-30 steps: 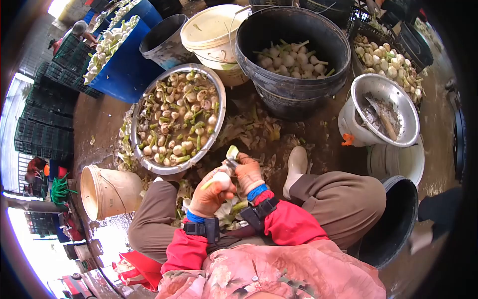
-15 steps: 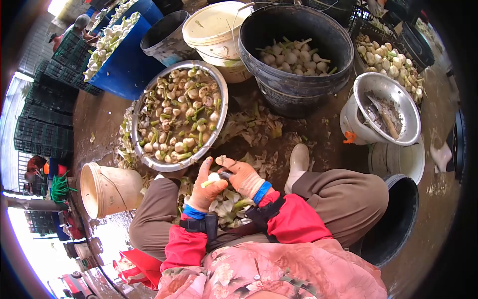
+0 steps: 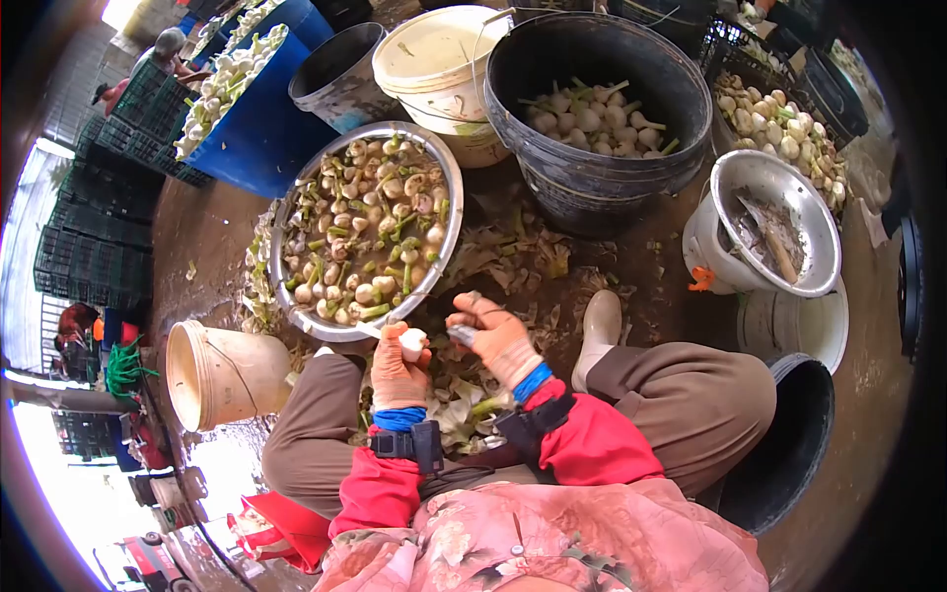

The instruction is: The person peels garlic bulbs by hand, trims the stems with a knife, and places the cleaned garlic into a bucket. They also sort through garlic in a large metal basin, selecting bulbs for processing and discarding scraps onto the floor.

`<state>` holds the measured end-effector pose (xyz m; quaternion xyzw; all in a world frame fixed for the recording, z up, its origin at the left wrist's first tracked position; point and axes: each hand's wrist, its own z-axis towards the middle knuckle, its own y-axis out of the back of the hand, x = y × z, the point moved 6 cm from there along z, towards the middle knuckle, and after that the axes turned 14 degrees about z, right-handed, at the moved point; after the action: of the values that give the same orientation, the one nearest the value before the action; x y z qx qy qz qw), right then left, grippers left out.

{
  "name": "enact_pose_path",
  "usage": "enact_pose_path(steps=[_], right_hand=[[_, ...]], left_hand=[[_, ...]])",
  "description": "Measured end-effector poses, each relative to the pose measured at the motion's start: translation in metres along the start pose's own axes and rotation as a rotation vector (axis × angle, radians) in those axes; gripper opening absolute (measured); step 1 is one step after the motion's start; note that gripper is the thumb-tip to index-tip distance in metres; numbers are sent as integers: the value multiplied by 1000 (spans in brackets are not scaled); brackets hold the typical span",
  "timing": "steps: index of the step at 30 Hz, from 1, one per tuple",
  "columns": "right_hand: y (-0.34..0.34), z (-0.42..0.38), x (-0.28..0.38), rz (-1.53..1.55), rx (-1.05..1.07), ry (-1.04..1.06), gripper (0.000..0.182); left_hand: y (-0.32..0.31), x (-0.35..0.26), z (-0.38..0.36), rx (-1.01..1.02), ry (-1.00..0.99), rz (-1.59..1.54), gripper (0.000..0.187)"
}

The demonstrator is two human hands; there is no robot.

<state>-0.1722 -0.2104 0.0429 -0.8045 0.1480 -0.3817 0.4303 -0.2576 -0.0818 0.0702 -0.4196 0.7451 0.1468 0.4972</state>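
Note:
My left hand (image 3: pixel 400 370), in an orange glove, is closed around a white garlic bulb (image 3: pixel 412 343) with its pale stem pointing left. To its right, my right hand (image 3: pixel 500 337), gloved alike, grips a small knife (image 3: pixel 461 335); only its short grey blade shows. A gap separates the blade from the bulb. Beyond my hands stands a metal basin (image 3: pixel 456 212) of garlic bulbs, many with green stems, in brownish water. Peeled-off garlic leaves (image 3: pixel 454 409) lie between my legs, below my hands.
A large black bucket (image 3: pixel 592 202) holds trimmed bulbs. Right of it, a metal bowl (image 3: pixel 832 247) containing a knife sits on a white bucket (image 3: pixel 698 232). A beige bucket (image 3: pixel 232 375) lies tilted at left. Blue barrels (image 3: pixel 261 138) of garlic and crates (image 3: pixel 94 257) stand behind; another person (image 3: pixel 168 49) sits there.
My hands have moved apart. The left has turned upright with the bulb, its stem now pointing left; the right has drawn the blade away to the right. The whole view has shifted slightly.

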Motion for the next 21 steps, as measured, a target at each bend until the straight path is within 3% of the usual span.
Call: enact_pose_path(steps=[1,3,5,6,8,9,11,12,13,15,16,18,19,21], right_hand=[[-6,-5,-1,-282,10,97,40],[-12,-7,-7,-542,19,195,49],[-17,-13,-4,-886,-40,138,47],[-18,-13,-6,-884,-45,139,47],[-20,-17,-2,-1208,-118,351,37],[-15,-13,-6,-1206,-125,350,37],[7,2,-18,-840,-133,311,29],[18,8,-28,-738,-83,167,26],[32,12,-31,-693,-87,170,25],[61,23,-44,-504,-156,-88,27],[56,22,-34,-503,-144,-90,27],[51,15,-32,-1411,34,-383,28],[53,15,-35,-1411,39,-383,28],[49,14,-36,-1166,52,-112,34]], left_hand=[[0,-1,-1,-61,-64,92,25],[-4,6,-3,-71,-92,89,21],[-2,13,-2,-82,-236,339,22],[-12,9,-13,-97,-325,363,24],[-15,13,-19,-112,-401,538,21],[-17,15,-19,-89,-406,571,21],[-17,19,-16,71,-105,226,20],[-20,20,-10,314,-94,94,25],[-30,10,-18,409,-67,-42,28],[-29,7,-16,431,30,-326,32],[-27,5,-15,441,65,-378,34],[-22,-1,-14,418,92,-388,35],[-22,-1,-14,402,130,-401,37],[-19,0,-13,353,124,-386,37]])
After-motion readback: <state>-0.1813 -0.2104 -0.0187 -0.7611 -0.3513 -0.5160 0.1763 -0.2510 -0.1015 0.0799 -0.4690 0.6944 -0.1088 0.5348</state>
